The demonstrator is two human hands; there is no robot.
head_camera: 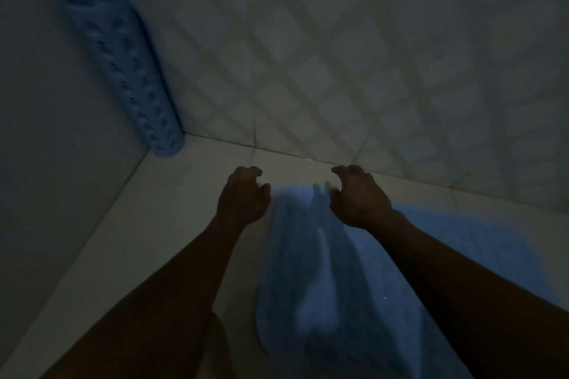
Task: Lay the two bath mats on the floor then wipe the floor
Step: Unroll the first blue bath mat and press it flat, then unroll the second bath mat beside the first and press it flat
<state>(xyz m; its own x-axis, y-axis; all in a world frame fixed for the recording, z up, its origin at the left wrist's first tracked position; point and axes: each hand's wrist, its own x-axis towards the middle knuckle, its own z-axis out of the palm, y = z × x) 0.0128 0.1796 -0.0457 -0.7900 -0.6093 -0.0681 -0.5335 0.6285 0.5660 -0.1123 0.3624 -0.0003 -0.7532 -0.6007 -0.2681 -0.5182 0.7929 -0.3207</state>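
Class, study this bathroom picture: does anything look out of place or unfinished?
Yes. One bath mat stands rolled up in the corner, leaning against the wall, not laid flat. The other mat lies on the floor, blurred.

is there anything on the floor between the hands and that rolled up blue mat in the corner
Nothing visible. The rolled blue perforated mat stands upright in the wall corner, and only bare pale floor tile lies between it and the left hand. The flat blue fluffy mat lies under the right hand, off that path.
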